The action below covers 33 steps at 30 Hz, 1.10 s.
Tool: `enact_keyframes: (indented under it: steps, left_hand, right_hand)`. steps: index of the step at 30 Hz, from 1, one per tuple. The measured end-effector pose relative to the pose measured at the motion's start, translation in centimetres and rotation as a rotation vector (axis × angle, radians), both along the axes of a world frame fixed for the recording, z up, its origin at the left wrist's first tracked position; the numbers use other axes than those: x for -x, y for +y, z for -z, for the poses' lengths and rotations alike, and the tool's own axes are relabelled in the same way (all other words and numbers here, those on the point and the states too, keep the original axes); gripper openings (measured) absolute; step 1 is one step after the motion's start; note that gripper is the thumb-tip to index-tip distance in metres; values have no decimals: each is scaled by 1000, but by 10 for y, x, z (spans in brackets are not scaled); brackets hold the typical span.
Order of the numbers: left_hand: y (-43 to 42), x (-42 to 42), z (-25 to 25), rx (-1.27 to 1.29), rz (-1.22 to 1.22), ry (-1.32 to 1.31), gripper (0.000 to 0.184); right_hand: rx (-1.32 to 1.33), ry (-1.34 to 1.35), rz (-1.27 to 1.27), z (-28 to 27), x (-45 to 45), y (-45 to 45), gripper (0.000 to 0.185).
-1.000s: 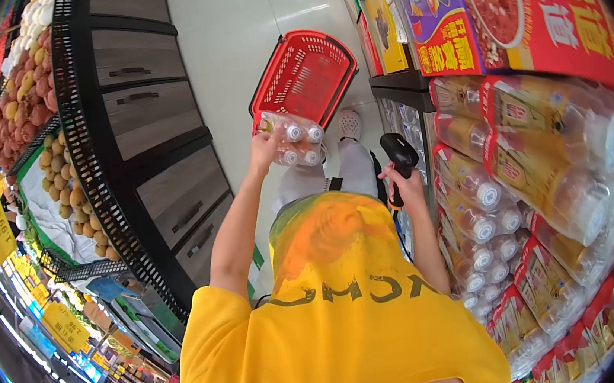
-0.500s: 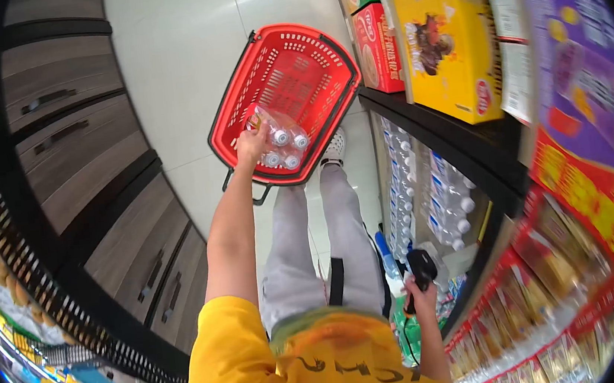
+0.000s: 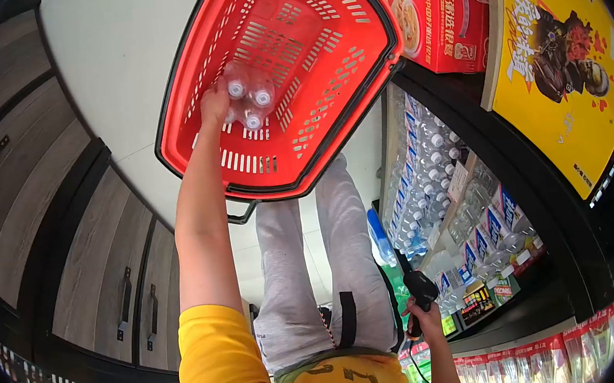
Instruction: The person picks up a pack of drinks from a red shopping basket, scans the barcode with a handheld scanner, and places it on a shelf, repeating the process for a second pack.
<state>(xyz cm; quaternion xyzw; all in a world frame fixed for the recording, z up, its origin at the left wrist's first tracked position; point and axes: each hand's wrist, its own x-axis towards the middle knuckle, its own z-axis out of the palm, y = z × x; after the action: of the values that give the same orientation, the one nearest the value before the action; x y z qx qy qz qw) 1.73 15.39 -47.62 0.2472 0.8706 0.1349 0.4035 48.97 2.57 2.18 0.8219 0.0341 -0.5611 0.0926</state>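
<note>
My left hand (image 3: 215,104) reaches down into a red plastic shopping basket (image 3: 341,124) with a black rim and slotted walls. Its fingers are closed at the side of a clear pack of white-capped bottles (image 3: 252,96), which is low inside the basket; part of the grip is hidden. By my right leg, my right hand (image 3: 427,319) grips a black handheld scanner (image 3: 420,289) with a cable trailing from it.
To the right, a black shelf (image 3: 497,149) carries a red box (image 3: 438,17) and a yellow box (image 3: 556,68). Rows of water bottles (image 3: 425,171) fill the level below. Wood-grain cabinets (image 3: 100,288) with black handles line the left. Pale tiles (image 3: 111,70) cover the floor.
The basket and the boxes appear larger and closer. My left hand and the bottle pack sit deeper inside the basket. My right hand keeps the scanner beside my leg.
</note>
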Motion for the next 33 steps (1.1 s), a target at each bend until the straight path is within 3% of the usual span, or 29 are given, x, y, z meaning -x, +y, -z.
enact_keyframes:
  steps: [3,9,11,13,15,16,17,18,20,23,26,28,33]
  left_hand:
    - [-4,-2,-11,-31,-29,-117,65]
    - [-5,-19,-60,-275,-79,-99,53]
    - [-9,-41,-124,-332,-89,51,48]
    - [-25,-52,-179,-324,-105,-206,42]
    - [-53,-72,-236,-304,3,-96,38]
    - [-68,-78,-261,-332,49,-109,39]
    - [-75,-78,-299,-105,0,-296,40]
    - [-80,-83,-346,-171,-86,-346,41]
    - [-119,-87,-380,-167,-17,-295,40]
    - [-149,-83,-457,-78,-104,-444,37]
    - [-165,-73,-496,-39,-95,-586,35]
    - [-159,-66,-519,-57,-36,-655,34]
    - [-126,-52,-546,-152,-13,-682,33]
  right_hand:
    - [-24,6,8,2,14,17,18]
    - [-104,55,-23,-6,13,28,21]
    - [-115,69,-43,-16,12,29,21]
    - [-156,89,-62,-26,5,21,20]
    - [-195,106,-93,-39,4,17,19]
    - [-225,109,-83,-46,4,14,20]
    - [-221,105,-117,-52,3,10,20]
    - [-223,100,-148,-59,0,6,19]
    - [-271,81,-181,-75,1,-1,18]
    - [-447,98,-265,-123,27,12,13]
    - [-575,159,-318,-177,53,34,19]
    - [-623,244,-337,-221,66,53,27]
    - [-973,654,-142,-332,78,81,25]
